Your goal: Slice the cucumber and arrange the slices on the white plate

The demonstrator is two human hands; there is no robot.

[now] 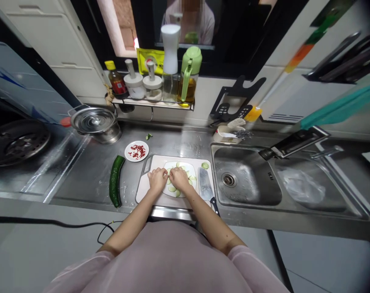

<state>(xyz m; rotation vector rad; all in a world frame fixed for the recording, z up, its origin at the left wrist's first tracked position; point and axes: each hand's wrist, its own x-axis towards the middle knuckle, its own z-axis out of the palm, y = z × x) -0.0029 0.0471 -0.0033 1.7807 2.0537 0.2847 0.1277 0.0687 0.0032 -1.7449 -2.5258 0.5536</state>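
Note:
Both my hands meet over the left part of a white plate (pixel 189 167), which lies on a pale cutting board (pixel 160 160). My left hand (pixel 157 178) has its fingers closed at the plate's left edge; what they hold is too small to make out. Beside it, my right hand (pixel 178 178) is closed in a pinch, its contents hidden. Green-edged cucumber slices (pixel 172 189) are arranged around the plate. A cleaver (pixel 205 181) lies on the board to the right, below a cucumber piece (pixel 205 165).
A whole cucumber (pixel 114 181) and a plate of chopped red bits (pixel 136 151) are on the left. A lidded pot (pixel 107 134) stands behind them. Right of the board is a sink (pixel 249 191); bottles (pixel 170 61) line a wall rack.

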